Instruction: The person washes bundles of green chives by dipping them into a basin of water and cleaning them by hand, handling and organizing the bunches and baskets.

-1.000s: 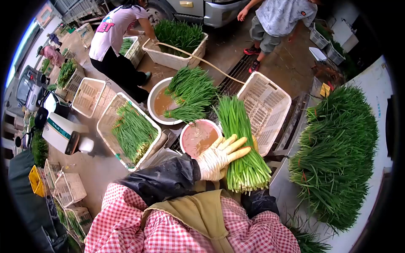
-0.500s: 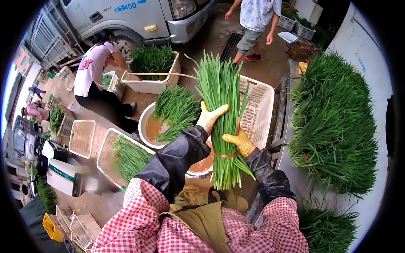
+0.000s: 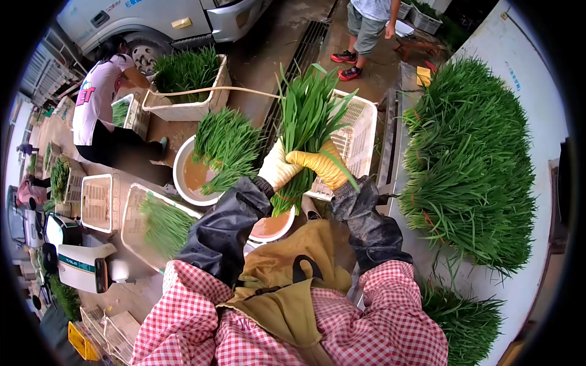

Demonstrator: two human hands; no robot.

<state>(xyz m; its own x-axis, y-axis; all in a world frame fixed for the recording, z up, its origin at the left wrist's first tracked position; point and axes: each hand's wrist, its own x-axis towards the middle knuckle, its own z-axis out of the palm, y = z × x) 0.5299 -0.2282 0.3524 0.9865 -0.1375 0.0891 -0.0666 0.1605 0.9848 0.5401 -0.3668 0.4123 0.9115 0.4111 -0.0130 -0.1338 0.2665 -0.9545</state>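
A bundle of long green leaves (image 3: 307, 113) stands roughly upright in front of me, gripped from both sides. My left hand (image 3: 278, 166), in a pale glove, is wrapped round its left side. On the right side my right hand (image 3: 322, 165), in a yellow glove, has its fingers closed round the leaves. The bundle's lower end hangs over a round pink-lined basin (image 3: 271, 228). Left of that, more bundles (image 3: 227, 146) rest in a white basin of brown water (image 3: 194, 174). A white plastic crate (image 3: 360, 131) is behind my right hand.
Many green bundles (image 3: 470, 165) are heaped on the metal table (image 3: 400, 152) at right. A crate of greens (image 3: 152, 226) stands at left. A person (image 3: 101, 97) bends by a planted-looking crate (image 3: 183, 110); another person (image 3: 366, 30) stands beyond. A truck (image 3: 201, 24) is behind.
My left hand has moved down the bundle, and both hands now meet round it. The bundle's lower end has dropped and tilted away. The view has shifted right, and the standing person has moved.
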